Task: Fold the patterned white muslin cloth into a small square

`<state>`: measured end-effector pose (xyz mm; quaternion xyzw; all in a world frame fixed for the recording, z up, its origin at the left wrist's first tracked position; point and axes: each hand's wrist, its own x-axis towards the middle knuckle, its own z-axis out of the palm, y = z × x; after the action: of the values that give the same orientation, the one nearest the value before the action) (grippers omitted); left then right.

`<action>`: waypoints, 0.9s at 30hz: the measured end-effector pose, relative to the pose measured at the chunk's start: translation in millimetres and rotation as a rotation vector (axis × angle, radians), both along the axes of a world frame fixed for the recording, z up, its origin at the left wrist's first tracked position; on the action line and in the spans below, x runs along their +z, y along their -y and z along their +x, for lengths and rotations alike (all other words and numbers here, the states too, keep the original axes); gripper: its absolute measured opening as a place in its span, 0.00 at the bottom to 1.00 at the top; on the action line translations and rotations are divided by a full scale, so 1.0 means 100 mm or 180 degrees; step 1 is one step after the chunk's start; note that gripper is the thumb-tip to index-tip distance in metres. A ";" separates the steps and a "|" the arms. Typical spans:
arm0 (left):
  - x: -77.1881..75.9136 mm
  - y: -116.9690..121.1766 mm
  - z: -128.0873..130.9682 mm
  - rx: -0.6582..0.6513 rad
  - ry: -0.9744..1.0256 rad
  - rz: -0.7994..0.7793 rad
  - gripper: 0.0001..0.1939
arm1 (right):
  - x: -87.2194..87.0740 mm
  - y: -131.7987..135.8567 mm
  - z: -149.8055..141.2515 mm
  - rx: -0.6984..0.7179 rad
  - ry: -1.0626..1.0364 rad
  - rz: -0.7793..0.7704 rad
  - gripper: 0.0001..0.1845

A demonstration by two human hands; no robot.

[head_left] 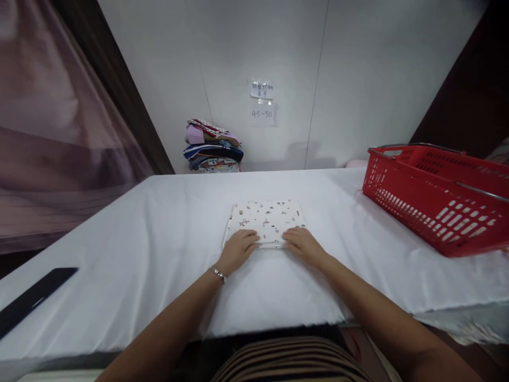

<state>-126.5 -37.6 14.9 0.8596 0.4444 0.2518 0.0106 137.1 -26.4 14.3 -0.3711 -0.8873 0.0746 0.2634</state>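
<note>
A folded white cloth [270, 215] with small scattered prints lies flat on the white-covered table in front of me. My left hand [239, 246] is at its near left part, fingers over the top and thumb by the front edge. At the near right part, my right hand [303, 244] holds the same edge in a similar way. Both hands are closed on the cloth, and a metal bracelet [218, 274] circles my left wrist. The undersides of the fingers are hidden.
A red plastic basket [421, 204] stands on the table's right side. Folded textiles [213, 148] are stacked by the back wall, left of two paper labels [263, 114]. A dark flat object [35, 297] lies at the left. A sheer curtain [59, 132] hangs beyond it.
</note>
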 end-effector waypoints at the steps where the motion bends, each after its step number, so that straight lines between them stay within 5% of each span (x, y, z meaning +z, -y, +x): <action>1: -0.01 -0.01 0.01 0.0032 0.0008 0.0015 0.13 | 0.00 -0.02 -0.03 -0.0004 0.0077 0.0036 0.13; 9: -0.09 0.04 0.01 0.0027 -0.0098 0.0202 0.14 | -0.11 0.01 -0.07 -0.0057 0.0180 0.0358 0.14; 17: -0.11 0.15 -0.35 0.0070 -0.0622 0.0227 0.20 | -0.21 0.17 0.28 0.0055 0.0431 0.0391 0.25; 27: -0.04 0.03 -0.41 0.0182 -0.1308 0.0306 0.35 | -0.20 0.03 0.31 -0.0085 0.1188 0.0506 0.33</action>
<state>-167.8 -41.1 11.4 0.8795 0.4489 0.0923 -0.1284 168.1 -29.7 -5.8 -0.3682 -0.9188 -0.0692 0.1239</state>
